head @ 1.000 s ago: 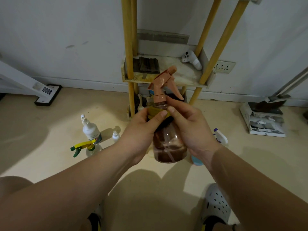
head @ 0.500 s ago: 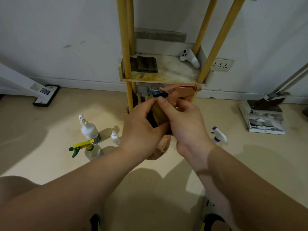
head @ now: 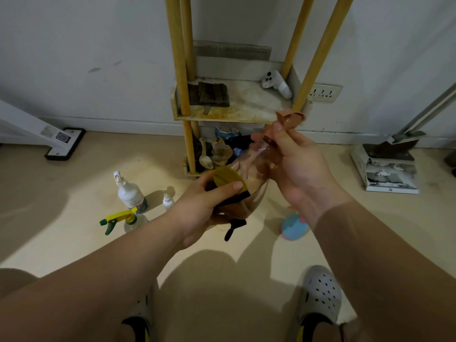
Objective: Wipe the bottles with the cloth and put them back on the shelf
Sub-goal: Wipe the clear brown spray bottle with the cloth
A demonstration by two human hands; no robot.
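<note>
On the floor at the left stand a white plastic bottle with a pump nozzle [head: 130,193], a clear spray bottle with a yellow and green trigger [head: 123,219] and a small white dropper bottle [head: 168,201], close together and not yet shelved; a careless reach for one could topple its neighbours. The left hand [head: 204,208] is curled round a yellow cloth with a black edge [head: 227,180], pressing it against the lower body of the translucent brown plastic spray bottle [head: 253,178]; that bottle is held in the air, tilted, its pinkish-brown trigger head [head: 291,119] pointing up and right; the right hand [head: 296,166] is closed round the neck just below that head. There appears to be brown liquid inside; tilted like this it could seep at the collar if the cap is loose, and a finger straying onto the trigger would spray it. The head is very near a yellow wooden post [head: 318,58] of the stained white shelf [head: 246,104]; a wider twist might knock it. A light-blue rounded bottle [head: 294,227] sits on the floor under the right wrist, easily kicked.
</note>
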